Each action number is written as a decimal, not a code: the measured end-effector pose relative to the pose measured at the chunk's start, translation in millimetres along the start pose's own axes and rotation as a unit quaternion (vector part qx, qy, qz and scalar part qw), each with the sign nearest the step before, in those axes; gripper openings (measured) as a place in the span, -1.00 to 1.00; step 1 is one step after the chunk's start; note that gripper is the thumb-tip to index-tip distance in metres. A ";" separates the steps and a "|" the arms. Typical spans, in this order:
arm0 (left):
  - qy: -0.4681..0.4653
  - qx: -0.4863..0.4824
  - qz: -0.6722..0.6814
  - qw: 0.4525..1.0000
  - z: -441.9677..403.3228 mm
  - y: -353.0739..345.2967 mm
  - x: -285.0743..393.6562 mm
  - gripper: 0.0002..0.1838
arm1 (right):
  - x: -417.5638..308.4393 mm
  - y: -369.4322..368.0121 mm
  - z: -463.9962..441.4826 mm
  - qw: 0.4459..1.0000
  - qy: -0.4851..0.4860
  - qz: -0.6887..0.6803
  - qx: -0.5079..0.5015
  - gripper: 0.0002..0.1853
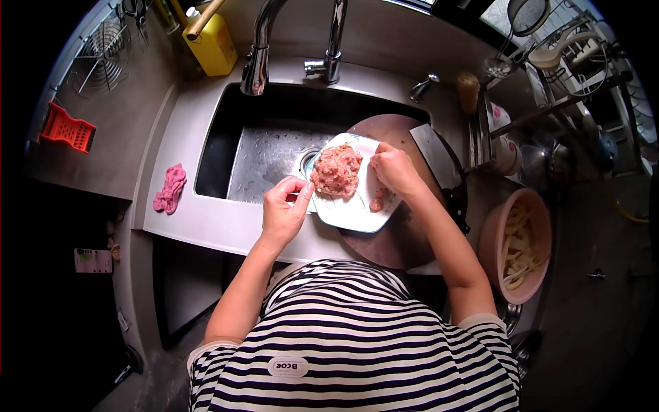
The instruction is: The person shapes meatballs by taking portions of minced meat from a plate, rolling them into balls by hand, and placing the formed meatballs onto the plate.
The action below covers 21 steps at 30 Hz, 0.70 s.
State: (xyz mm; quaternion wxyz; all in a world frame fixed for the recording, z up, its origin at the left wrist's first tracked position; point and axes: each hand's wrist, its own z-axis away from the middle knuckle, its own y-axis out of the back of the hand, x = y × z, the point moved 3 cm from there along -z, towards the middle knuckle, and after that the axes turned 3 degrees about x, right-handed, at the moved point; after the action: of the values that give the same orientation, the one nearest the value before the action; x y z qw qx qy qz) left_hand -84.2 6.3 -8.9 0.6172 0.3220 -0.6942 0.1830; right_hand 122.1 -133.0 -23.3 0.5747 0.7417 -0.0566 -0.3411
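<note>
A white plate (357, 214) with a thin blue-green rim lies over the front edge of the sink and the left part of a round cutting board (405, 233). A mound of raw minced meat (336, 170) sits on its left side, with a smaller lump of mince (377, 200) to the right. My left hand (285, 209) is at the plate's left edge beside the mound, thumb and fingers pinched; what they hold is hidden. Curled round the plate's upper right rim, my right hand (395, 168) has its fingertips partly out of sight.
A cleaver (436, 156) lies on the board's right side. Behind are the sink (257, 161) and tap (255, 72). A pink cloth (170, 189) is on the left counter; a pink tub (491, 240) of pale strips stands right. A yellow jug (213, 44) and dish rack (522, 123) stand farther back.
</note>
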 end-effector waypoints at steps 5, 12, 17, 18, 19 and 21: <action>0.005 -0.009 -0.005 1.000 0.0 2.2 -5.6 -0.84 | 4.9 11.5 1.5 0.997 -0.030 -0.063 0.015 -0.88; 0.072 -0.039 0.083 0.993 -0.5 -15.7 -10.3 -0.81 | 4.0 2.4 -4.5 0.997 0.031 0.064 -0.034 -0.80; 0.250 -0.058 0.262 0.930 -0.5 -26.8 1.4 -0.80 | 5.8 29.8 -2.4 0.999 -0.036 -0.024 -0.011 -0.79; 0.285 -0.063 0.295 0.910 0.2 -29.6 0.5 -0.80 | 6.2 31.2 -1.3 0.999 -0.037 -0.030 -0.006 -0.77; 0.298 -0.068 0.304 0.903 0.6 -32.7 -1.9 -0.81 | 5.8 29.5 -0.2 0.999 -0.034 -0.014 -0.008 -0.77; 0.304 -0.076 0.310 0.898 1.2 -37.8 -1.1 -0.81 | 5.4 24.3 1.3 0.999 -0.030 0.020 -0.009 -0.77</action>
State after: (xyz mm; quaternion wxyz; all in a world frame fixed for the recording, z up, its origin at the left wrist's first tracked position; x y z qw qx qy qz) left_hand -59.5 -21.7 -15.6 0.7325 -0.0288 -0.5493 0.4011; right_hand 132.9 -144.8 -4.2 0.5860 0.7247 -0.0854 -0.3522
